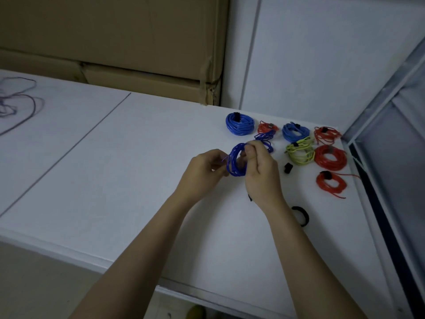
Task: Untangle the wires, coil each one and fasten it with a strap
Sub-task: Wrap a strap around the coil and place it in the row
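Two hands are working on one dark blue wire coil (236, 161), held in the air above the middle of the bench (138, 157). Left hand (205, 166) is gripping the coil's left side, fingers curled round the strands; a thin loose wire end is sticking out between fingers and coil. Right hand (259, 166) is pinching the coil's upper right part, thumb and fingertips closed on the strands, remaining fingers folded.

Eight finished coils are lying toward the far right corner of the bench: a large blue coil (239, 123), a small red coil (267, 127), a lighter blue coil (295, 132), a loose red coil (327, 134), a yellow-green coil (300, 151), a thick red coil (330, 157), a red coil (331, 183) nearest the right edge, and a dark blue coil (265, 140) partly hidden behind the right hand.

One black strap (287, 168) is lying just beside the yellow-green coil; a rolled black strap (301, 215) is sitting beside the right forearm. Tangled dark wire (20, 104) is lying at the far left edge of the bench. Cardboard boxes (115, 42) are standing behind the bench.
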A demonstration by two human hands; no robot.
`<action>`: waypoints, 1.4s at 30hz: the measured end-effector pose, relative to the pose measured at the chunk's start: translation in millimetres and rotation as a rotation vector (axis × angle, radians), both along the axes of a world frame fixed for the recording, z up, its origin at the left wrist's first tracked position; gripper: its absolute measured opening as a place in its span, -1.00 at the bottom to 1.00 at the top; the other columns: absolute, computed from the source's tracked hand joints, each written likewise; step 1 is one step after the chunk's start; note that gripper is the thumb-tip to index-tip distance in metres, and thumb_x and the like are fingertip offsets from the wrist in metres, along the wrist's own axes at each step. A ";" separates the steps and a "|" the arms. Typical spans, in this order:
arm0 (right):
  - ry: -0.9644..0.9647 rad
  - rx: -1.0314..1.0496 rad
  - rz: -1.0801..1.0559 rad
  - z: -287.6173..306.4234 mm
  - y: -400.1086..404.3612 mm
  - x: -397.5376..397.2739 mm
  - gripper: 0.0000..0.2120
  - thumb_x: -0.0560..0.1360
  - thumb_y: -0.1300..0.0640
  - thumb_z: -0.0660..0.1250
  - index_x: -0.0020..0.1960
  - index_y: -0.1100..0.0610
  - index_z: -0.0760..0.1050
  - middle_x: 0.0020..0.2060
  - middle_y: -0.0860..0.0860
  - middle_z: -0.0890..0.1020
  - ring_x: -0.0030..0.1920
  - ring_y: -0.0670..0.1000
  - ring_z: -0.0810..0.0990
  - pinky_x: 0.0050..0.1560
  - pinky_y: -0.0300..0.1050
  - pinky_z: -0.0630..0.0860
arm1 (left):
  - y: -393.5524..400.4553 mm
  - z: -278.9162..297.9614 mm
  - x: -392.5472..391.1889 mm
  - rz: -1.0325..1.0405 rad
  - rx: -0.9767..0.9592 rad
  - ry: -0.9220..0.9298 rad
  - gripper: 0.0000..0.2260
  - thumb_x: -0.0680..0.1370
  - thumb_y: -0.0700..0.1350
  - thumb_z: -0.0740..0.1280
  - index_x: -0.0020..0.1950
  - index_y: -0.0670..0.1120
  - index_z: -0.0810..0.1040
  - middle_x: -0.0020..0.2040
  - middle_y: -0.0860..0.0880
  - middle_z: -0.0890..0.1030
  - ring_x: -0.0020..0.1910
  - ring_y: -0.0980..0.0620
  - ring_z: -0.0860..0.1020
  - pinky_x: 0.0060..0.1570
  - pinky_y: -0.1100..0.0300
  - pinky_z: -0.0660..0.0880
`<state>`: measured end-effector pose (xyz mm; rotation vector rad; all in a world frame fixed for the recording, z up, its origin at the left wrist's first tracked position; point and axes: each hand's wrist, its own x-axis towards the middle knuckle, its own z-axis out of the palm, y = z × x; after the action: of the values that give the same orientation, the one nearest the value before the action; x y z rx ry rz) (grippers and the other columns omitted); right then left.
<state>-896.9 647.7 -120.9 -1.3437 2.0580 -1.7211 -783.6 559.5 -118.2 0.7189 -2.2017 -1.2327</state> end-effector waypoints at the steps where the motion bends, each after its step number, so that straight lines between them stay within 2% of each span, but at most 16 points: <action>1: -0.018 -0.004 0.015 -0.1 -0.7 1.4 -0.82 0.63 0.13 0.08 -0.09 -0.05 0.38 -0.33 -0.17 0.53 -0.30 -0.28 0.50 -0.27 -0.45 0.38 | -2.1 0.8 -0.2 0.010 0.017 0.008 -0.85 0.52 -0.26 0.36 -0.14 -0.02 0.57 -0.25 0.06 0.65 -0.30 0.21 0.59 -0.24 0.43 0.46; 5: -0.073 0.017 0.041 -1.9 -4.5 2.4 -0.76 0.65 0.13 0.07 -0.11 -0.12 0.38 -0.31 -0.15 0.53 -0.30 -0.26 0.50 -0.25 -0.41 0.42 | -11.3 1.2 -3.4 0.031 0.195 0.072 -0.86 0.55 -0.28 0.33 -0.14 -0.05 0.55 -0.25 0.04 0.67 -0.31 0.16 0.61 -0.33 0.31 0.51; 9: -0.126 0.081 0.031 -6.2 -9.7 -1.3 -0.80 0.65 0.13 0.08 -0.07 -0.04 0.42 -0.31 -0.13 0.53 -0.34 -0.21 0.53 -0.42 -0.25 0.52 | -20.5 -3.0 -10.0 0.003 0.434 0.173 -0.93 0.56 -0.33 0.30 -0.04 -0.20 0.57 -0.21 -0.14 0.70 -0.23 -0.03 0.67 -0.18 0.19 0.60; 11: -0.105 0.113 0.014 -9.5 -12.2 -3.0 -0.83 0.65 0.14 0.09 -0.04 0.02 0.42 -0.32 -0.15 0.52 -0.34 -0.23 0.53 -0.44 -0.25 0.54 | -24.8 -3.6 -11.3 -0.018 0.529 0.218 -0.95 0.57 -0.27 0.31 -0.02 -0.18 0.56 -0.21 -0.13 0.70 -0.23 -0.04 0.68 -0.20 0.20 0.60; 13: -0.080 0.121 0.004 -14.5 -14.3 -4.1 -0.84 0.65 0.16 0.09 -0.03 0.04 0.42 -0.31 -0.16 0.51 -0.33 -0.27 0.53 -0.42 -0.36 0.50 | -29.4 -3.7 -12.2 -0.052 0.584 0.218 -0.96 0.57 -0.21 0.33 -0.01 -0.14 0.56 -0.21 -0.11 0.70 -0.25 -0.01 0.67 -0.26 0.25 0.57; 15: -0.022 0.148 -0.022 -18.1 -15.9 -6.2 -0.84 0.65 0.17 0.10 -0.05 0.05 0.41 -0.32 -0.16 0.51 -0.32 -0.29 0.50 -0.35 -0.47 0.39 | -34.9 -4.4 -12.7 -0.062 0.576 0.161 -0.96 0.57 -0.13 0.34 -0.01 -0.07 0.57 -0.21 -0.04 0.70 -0.25 0.09 0.65 -0.33 0.33 0.51; 18: 0.018 0.170 -0.034 -19.4 -16.4 -7.9 -0.83 0.65 0.17 0.10 -0.07 0.03 0.41 -0.35 -0.15 0.51 -0.32 -0.28 0.49 -0.30 -0.47 0.36 | -42.4 -5.1 -14.7 -0.087 0.543 0.107 -0.97 0.56 -0.08 0.35 -0.04 0.01 0.58 -0.20 -0.01 0.69 -0.22 0.18 0.58 -0.35 0.40 0.37; 20: 0.051 0.159 -0.051 -19.2 -15.9 -8.3 -0.83 0.64 0.17 0.10 -0.07 0.02 0.41 -0.36 -0.16 0.51 -0.32 -0.28 0.50 -0.30 -0.48 0.36 | -45.1 -4.2 -16.4 -0.125 0.595 0.116 -0.97 0.55 -0.09 0.35 -0.04 0.01 0.59 -0.13 -0.06 0.70 -0.16 0.14 0.60 -0.29 0.38 0.38; 22: 0.099 0.170 -0.066 -20.2 -15.1 -8.3 -0.84 0.64 0.17 0.11 -0.06 0.02 0.40 -0.36 -0.18 0.50 -0.31 -0.27 0.50 -0.30 -0.47 0.37 | -45.9 -4.7 -16.4 -0.173 0.695 0.143 -0.96 0.55 -0.13 0.35 -0.04 -0.04 0.59 -0.15 -0.07 0.69 -0.17 0.10 0.61 -0.18 0.32 0.48; 24: 0.145 0.199 -0.071 -21.8 -14.0 -7.4 -0.85 0.64 0.17 0.11 -0.06 0.01 0.39 -0.36 -0.19 0.48 -0.31 -0.24 0.49 -0.31 -0.41 0.38 | -46.5 -6.6 -15.1 -0.217 0.808 0.198 -0.95 0.54 -0.20 0.33 -0.03 -0.12 0.59 -0.21 -0.06 0.67 -0.24 0.11 0.62 -0.15 0.29 0.54; 26: 0.163 0.209 -0.064 -22.8 -12.8 -5.9 -0.86 0.63 0.16 0.10 -0.05 0.05 0.41 -0.35 -0.16 0.49 -0.31 -0.14 0.49 -0.30 -0.25 0.42 | -47.5 -8.5 -13.1 -0.231 0.865 0.219 -0.94 0.54 -0.24 0.32 -0.02 -0.18 0.57 -0.26 -0.05 0.66 -0.29 0.13 0.62 -0.18 0.33 0.55; 28: 0.175 0.215 -0.062 -22.9 -12.4 -3.5 -0.83 0.62 0.09 0.08 -0.04 0.09 0.43 -0.34 -0.11 0.50 -0.31 -0.07 0.49 -0.28 -0.08 0.45 | -47.4 -9.0 -10.7 -0.232 0.884 0.219 -0.93 0.54 -0.24 0.31 -0.02 -0.18 0.57 -0.26 -0.05 0.67 -0.31 0.13 0.62 -0.20 0.34 0.55; 31: 0.196 0.245 -0.094 -24.3 -11.8 1.1 -0.78 0.57 -0.02 0.04 -0.08 0.04 0.41 -0.35 -0.14 0.49 -0.33 -0.04 0.49 -0.26 0.01 0.46 | -45.9 -11.8 -9.2 -0.212 0.907 0.228 -0.89 0.50 -0.18 0.35 -0.01 -0.17 0.58 -0.22 -0.08 0.69 -0.27 0.08 0.66 -0.20 0.28 0.58; 35: 0.216 0.256 -0.130 -21.7 -11.3 6.9 -0.72 0.57 -0.05 0.04 -0.07 0.07 0.46 -0.32 -0.06 0.56 -0.29 0.07 0.54 -0.26 0.06 0.48 | -44.2 -15.3 -9.4 -0.147 0.897 0.277 -0.74 0.39 -0.09 0.40 0.03 -0.18 0.63 -0.18 -0.11 0.69 -0.23 0.05 0.65 -0.20 0.28 0.57; 42: 0.206 0.289 -0.177 -23.3 -10.2 5.5 -0.81 0.63 0.08 0.14 -0.06 0.09 0.49 -0.30 0.04 0.60 -0.29 0.10 0.53 -0.25 0.08 0.48 | -40.6 -12.4 -5.7 -0.230 0.909 0.281 -0.72 0.38 -0.15 0.40 0.07 -0.15 0.65 -0.03 -0.12 0.70 -0.07 0.05 0.66 -0.11 0.31 0.56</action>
<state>-891.4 637.5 -144.2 -1.3284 2.4909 -1.3190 -789.3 518.9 -130.6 0.5536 -1.4562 -2.3279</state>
